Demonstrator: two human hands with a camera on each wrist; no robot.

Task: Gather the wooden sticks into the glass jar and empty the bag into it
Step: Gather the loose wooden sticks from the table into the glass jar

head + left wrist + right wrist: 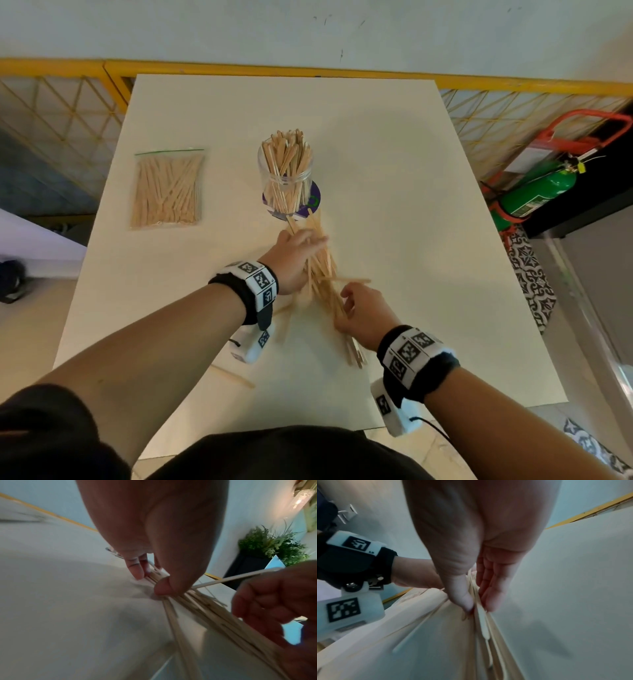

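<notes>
many sticks [286,161] in jar [274,181]

Both hands low, left [291,260] and right [363,317], fingers pinching.

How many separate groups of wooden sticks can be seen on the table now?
4: sticks standing in the jar, sticks inside the bag at left, a bundle held between both hands, and one loose stick near the front edge. Others may be hidden.

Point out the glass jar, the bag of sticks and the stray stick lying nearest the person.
glass jar [285,178]: head view, on its clear wall below the rim.
bag of sticks [166,190]: head view, middle of the clear plastic front.
stray stick [236,376]: head view, mid-length of the stick, under the left forearm.
</notes>
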